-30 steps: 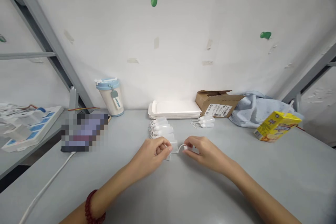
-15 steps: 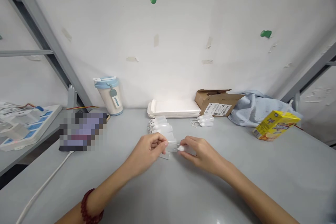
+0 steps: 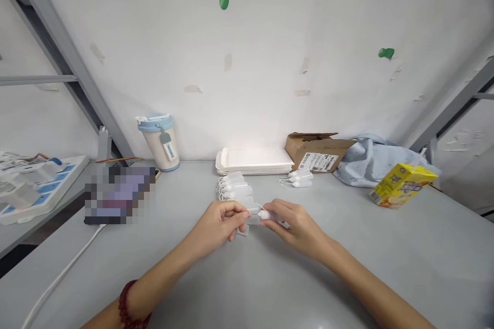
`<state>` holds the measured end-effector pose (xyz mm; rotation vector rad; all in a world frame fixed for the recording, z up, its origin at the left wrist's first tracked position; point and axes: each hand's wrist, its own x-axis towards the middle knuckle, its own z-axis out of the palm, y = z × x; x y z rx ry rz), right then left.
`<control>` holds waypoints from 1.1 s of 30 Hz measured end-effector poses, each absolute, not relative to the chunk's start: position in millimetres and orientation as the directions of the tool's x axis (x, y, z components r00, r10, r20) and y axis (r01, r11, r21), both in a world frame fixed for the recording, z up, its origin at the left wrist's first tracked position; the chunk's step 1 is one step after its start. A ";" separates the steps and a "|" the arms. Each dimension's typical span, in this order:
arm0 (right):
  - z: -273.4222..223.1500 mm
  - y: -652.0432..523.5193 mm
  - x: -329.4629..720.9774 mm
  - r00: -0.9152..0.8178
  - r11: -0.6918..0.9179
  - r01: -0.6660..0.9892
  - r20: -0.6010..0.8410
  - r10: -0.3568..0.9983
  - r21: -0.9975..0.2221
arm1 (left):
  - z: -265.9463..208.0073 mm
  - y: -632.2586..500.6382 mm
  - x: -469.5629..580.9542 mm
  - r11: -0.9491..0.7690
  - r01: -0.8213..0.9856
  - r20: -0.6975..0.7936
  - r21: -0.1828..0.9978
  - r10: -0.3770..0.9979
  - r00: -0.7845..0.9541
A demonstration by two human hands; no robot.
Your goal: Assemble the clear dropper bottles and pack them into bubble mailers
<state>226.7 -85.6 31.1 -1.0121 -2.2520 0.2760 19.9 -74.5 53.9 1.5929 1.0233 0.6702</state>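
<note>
My right hand [image 3: 295,226] holds a small translucent squeeze bottle [image 3: 265,214] with a white neck, its tip pointing left. A thin white strap [image 3: 260,206] arches from the neck toward my left hand [image 3: 226,221]. The left thumb and forefinger are pinched at the strap's far end; whatever is between them is too small to make out. Behind my left hand lies a row of similar bottles [image 3: 234,189] with looped straps. Part of a clear piece [image 3: 243,230] shows under the left fingers. Several more bottles [image 3: 300,180] lie farther back on the right.
A stack of white trays [image 3: 254,159] and an open cardboard box [image 3: 314,154] stand by the wall. A yellow drink carton [image 3: 403,185] leans near a light-blue cloth [image 3: 374,159] at right. A tumbler [image 3: 160,141], a phone [image 3: 121,195] with its cable and a power strip [image 3: 46,190] are left.
My hands have come slightly closer together, and the bottle's tip is nearer the left fingertips. The strap bows up more. The view has shifted slightly.
</note>
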 end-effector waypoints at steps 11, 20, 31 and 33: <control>28.8 -86.9 226.1 -0.503 0.683 0.595 0.467 0.727 -0.423 | 52.3 -75.7 20.1 0.011 0.233 -0.127 0.972 0.864 0.488; 28.8 -86.2 225.7 -0.519 0.690 0.603 0.459 0.721 -0.402 | 52.0 -75.9 20.3 -0.001 0.244 -0.120 0.970 0.868 0.481; 28.6 -90.1 223.2 -0.529 0.699 0.566 0.458 0.714 -0.437 | 47.1 -77.2 23.5 -0.059 0.254 -0.075 0.965 0.871 0.486; 28.9 -90.8 222.1 -0.529 0.694 0.561 0.450 0.720 -0.451 | 47.1 -78.0 23.2 -0.066 0.252 -0.069 0.965 0.869 0.490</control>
